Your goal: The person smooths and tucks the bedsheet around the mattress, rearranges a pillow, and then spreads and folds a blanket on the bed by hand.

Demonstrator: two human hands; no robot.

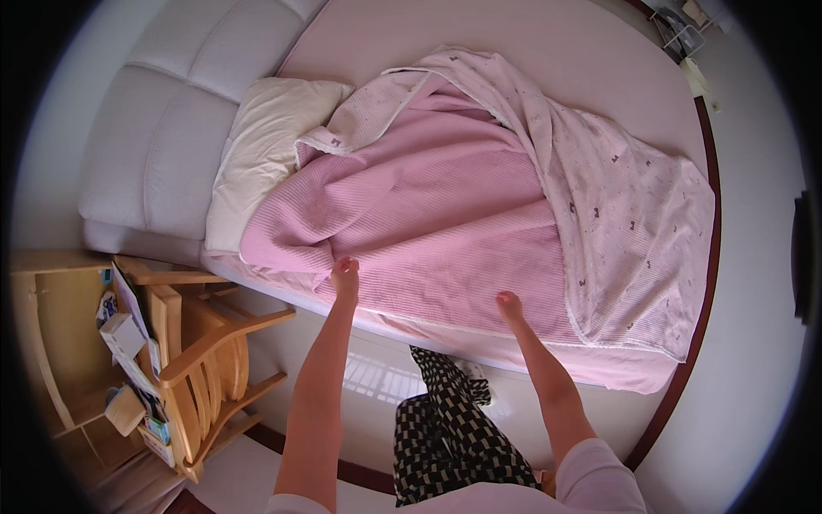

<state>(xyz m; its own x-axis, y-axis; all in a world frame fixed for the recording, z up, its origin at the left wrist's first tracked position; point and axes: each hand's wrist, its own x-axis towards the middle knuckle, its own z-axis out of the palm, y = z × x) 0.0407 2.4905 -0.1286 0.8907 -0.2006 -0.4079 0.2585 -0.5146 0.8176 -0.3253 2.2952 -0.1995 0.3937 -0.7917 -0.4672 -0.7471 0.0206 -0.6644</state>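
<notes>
A pink blanket (pixel 445 188) lies spread over the bed, its ribbed inner side up across the middle. Its paler, patterned outer side (pixel 634 223), bordered in white trim, is folded over at the right and far edges. My left hand (pixel 345 281) is closed on the blanket's near left part, where a fold runs up to the fingers. Farther right, my right hand (pixel 509 306) hovers over or touches the ribbed surface near the bed's front edge. Its fingers are curled, and whether any cloth is between them is hidden.
A cream pillow (pixel 265 137) rests against the grey padded headboard (pixel 171 128) at left. The pink sheet (pixel 591 51) covers the mattress. At lower left, a wooden chair (pixel 218 355) stands by a shelf (pixel 51 343) with boxes and books. A dark-framed screen (pixel 803 257) is at far right.
</notes>
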